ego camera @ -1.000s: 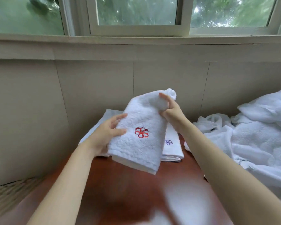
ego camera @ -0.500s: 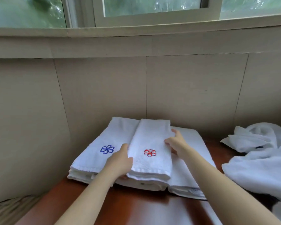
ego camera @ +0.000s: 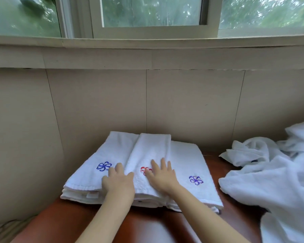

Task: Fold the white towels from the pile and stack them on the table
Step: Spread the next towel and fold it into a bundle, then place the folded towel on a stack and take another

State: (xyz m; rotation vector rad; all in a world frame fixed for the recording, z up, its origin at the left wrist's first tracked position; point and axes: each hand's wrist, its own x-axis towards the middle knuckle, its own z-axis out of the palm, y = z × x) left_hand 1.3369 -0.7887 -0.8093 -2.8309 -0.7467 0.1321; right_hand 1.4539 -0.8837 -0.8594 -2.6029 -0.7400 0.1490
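The red-emblem towel (ego camera: 152, 149) is laid atop the folded stack (ego camera: 186, 160) at the desk's (ego camera: 147, 225) 12 o'clock edge, against the wall panel (ego camera: 191, 106). The left grip (ego camera: 118, 181) and right grip (ego camera: 161, 176) are pressed flat on it, fingers straight and apart, with the emblem partly covered. The unfolded pile (ego camera: 270, 181) is heaped at 3 o'clock.

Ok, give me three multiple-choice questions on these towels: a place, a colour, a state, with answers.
1. The unfolded towel pile lies where from the folded towels? A left B right C on top
2. The emblem on the middle folded towel is? A red B green C yellow
3. The left hand and right hand are? A gripping a lifted towel B flat on the folded towels C clenched
Answers: B, it is heaped at the right; A, its stitching is red; B, both lie straight on the cloth.
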